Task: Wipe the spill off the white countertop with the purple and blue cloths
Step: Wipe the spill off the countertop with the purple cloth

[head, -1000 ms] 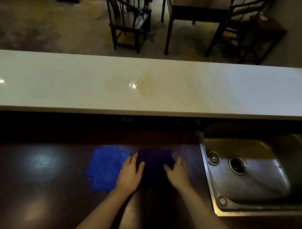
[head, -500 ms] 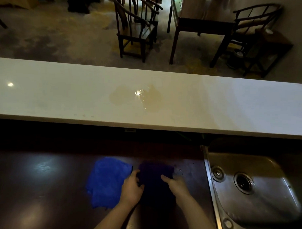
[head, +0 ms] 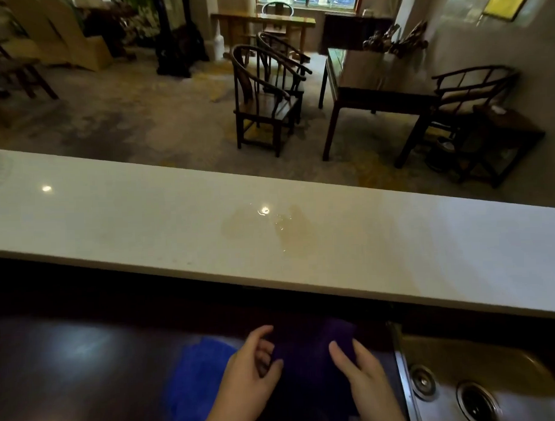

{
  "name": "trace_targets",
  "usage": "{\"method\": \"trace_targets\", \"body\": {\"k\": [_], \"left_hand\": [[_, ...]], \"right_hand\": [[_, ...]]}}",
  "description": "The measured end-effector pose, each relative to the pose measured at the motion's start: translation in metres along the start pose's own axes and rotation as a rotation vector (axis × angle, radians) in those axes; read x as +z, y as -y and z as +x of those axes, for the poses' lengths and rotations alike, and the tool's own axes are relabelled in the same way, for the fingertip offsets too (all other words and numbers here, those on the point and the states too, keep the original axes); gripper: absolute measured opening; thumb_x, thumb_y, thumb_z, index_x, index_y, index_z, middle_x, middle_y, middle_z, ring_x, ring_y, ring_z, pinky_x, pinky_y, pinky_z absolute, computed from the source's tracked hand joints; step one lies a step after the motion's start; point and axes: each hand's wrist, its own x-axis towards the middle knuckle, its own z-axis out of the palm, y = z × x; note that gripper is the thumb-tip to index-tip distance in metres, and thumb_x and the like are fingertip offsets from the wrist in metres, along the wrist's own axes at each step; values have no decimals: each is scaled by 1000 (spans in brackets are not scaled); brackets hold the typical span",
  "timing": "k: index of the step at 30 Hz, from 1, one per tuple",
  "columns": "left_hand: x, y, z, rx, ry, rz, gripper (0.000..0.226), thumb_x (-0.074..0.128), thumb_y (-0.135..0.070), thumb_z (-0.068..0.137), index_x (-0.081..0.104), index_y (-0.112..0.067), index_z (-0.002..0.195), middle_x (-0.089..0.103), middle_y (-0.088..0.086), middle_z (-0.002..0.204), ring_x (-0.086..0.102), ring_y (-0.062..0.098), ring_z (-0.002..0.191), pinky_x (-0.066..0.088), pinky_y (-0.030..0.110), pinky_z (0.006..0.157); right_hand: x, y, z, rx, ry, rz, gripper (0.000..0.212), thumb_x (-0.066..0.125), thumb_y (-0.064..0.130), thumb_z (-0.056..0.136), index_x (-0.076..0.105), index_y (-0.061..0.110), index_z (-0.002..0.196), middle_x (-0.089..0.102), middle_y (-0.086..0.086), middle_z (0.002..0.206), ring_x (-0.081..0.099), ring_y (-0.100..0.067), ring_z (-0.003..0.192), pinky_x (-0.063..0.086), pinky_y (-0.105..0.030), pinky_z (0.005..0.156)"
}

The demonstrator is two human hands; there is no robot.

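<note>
A pale yellowish spill (head: 270, 229) with a light glint lies mid-way along the white countertop (head: 113, 222). Below it, on the dark lower counter (head: 71, 375), the purple cloth (head: 306, 363) sits between my hands. My left hand (head: 247, 378) curls its fingers around the cloth's left edge, thumb raised. My right hand (head: 360, 374) holds the right edge, thumb on top and fingers along the side. The blue cloth (head: 194, 377) lies flat just left of my left hand, partly under my wrist.
A steel sink (head: 496, 376) with two drain holes sits right beside my right hand. The white countertop overhangs the lower counter, leaving a dark gap. Beyond it are wooden chairs (head: 266, 94) and a table (head: 375, 84) on the floor.
The view has tilted up, showing more of the room. My hands went from resting flat on the purple cloth to closing on its side edges, and its far edge sits slightly farther forward.
</note>
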Motion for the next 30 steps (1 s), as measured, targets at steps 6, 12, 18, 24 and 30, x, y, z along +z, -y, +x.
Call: {"method": "trace_targets", "body": {"k": [6, 12, 18, 24, 30], "left_hand": [[-45, -54, 19, 274, -134, 124, 57, 76, -34, 71, 59, -27, 125, 64, -14, 102, 62, 8, 93, 47, 16, 79], [-97, -70, 54, 372, -293, 388, 46, 68, -41, 85, 58, -23, 126, 58, -8, 116, 56, 8, 108, 45, 25, 95], [-129, -59, 78, 250, -335, 719, 48, 59, -45, 90, 59, -17, 129, 57, 7, 134, 53, 28, 124, 44, 44, 103], [-143, -48, 86, 171, -301, 869, 56, 40, -56, 90, 62, -19, 126, 57, 9, 137, 50, 28, 128, 40, 46, 108], [-150, -39, 86, 150, -242, 898, 57, 36, -58, 90, 62, -22, 126, 56, 7, 138, 47, 27, 130, 39, 44, 106]], "right_hand": [[6, 80, -16, -135, 104, 151, 27, 70, 23, 80, 76, 16, 105, 80, -9, 101, 77, -25, 92, 59, -36, 75], [3, 135, -4, -247, 91, 100, 21, 68, 35, 85, 77, 27, 102, 78, -10, 107, 76, -29, 96, 62, -37, 71], [-4, 189, 17, -443, -22, -47, 12, 66, 37, 90, 73, 44, 95, 77, 5, 98, 75, -15, 89, 61, -32, 65], [-8, 216, 58, -667, -333, -505, 27, 60, 34, 98, 53, 36, 124, 66, 13, 110, 64, -11, 93, 53, -25, 65], [13, 173, 103, -675, -383, -1192, 39, 51, 37, 100, 50, 19, 136, 59, -6, 122, 60, -24, 97, 51, -32, 73]]}}
